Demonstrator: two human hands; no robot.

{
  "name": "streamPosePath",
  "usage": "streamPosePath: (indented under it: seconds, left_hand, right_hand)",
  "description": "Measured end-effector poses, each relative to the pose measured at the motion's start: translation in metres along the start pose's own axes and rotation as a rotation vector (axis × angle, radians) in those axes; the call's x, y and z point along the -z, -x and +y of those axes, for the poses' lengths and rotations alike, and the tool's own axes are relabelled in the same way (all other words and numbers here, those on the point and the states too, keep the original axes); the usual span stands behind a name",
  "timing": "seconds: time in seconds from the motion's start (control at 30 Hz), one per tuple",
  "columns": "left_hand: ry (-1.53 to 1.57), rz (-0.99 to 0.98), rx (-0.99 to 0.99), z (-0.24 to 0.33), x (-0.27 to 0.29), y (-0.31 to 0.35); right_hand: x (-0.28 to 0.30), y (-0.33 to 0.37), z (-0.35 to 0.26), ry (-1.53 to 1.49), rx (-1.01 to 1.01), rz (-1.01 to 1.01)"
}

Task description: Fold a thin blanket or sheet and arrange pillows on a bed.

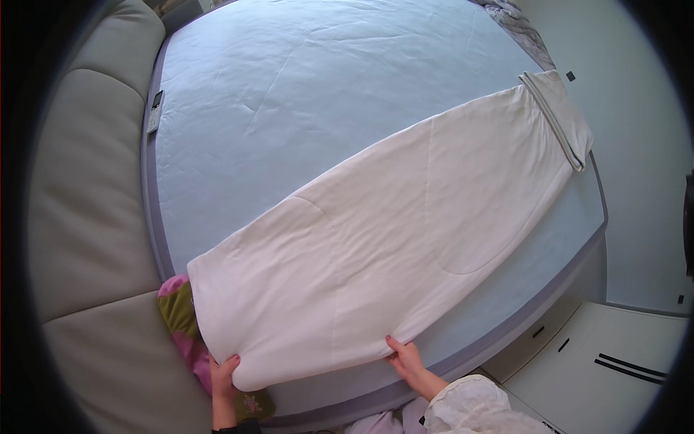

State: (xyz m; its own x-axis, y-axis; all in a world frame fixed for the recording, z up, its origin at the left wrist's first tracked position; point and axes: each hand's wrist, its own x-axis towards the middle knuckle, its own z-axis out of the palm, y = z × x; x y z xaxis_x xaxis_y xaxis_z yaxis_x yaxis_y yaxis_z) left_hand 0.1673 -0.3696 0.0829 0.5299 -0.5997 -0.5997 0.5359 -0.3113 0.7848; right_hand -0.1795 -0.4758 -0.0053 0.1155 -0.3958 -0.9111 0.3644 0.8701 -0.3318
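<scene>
Your white sleeve (466, 406) sits nearest; from it, your right hand (408, 362) pinches the near edge of the long white cloth (387, 235). Your left hand (223, 375) grips its lower-left corner. It lies diagonally across the light-blue bed (289, 116).

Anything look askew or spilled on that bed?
No spill shows. The cream cloth looks doubled over at its far end, though otherwise spread out; its near end hides part of the pink-and-green cushion.
</scene>
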Motion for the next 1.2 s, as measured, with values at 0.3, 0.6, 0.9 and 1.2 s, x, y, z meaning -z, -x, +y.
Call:
streamPosePath:
  seconds: [0.3, 0.6, 0.9, 1.2]
  left_hand:
    - [-0.138, 0.148, -0.061, 0.055, 0.087, 0.07]
    - [-0.185, 0.203, 0.048, 0.076, 0.059, 0.127]
    - [-0.192, 0.132, 0.026, 0.129, -0.223, 0.13]
    - [-0.238, 0.058, -0.146, 0.013, -0.596, 0.046]
  right_hand:
    - [-0.032, 0.07, 0.061, 0.045, -0.413, -0.193]
    - [-0.008, 0.114, 0.0, 0.555, -0.833, -0.512]
    - [0.057, 0.056, -0.174, 0.556, -0.181, -0.505]
    - [0.084, 0.03, -0.374, 0.203, 0.17, -0.742]
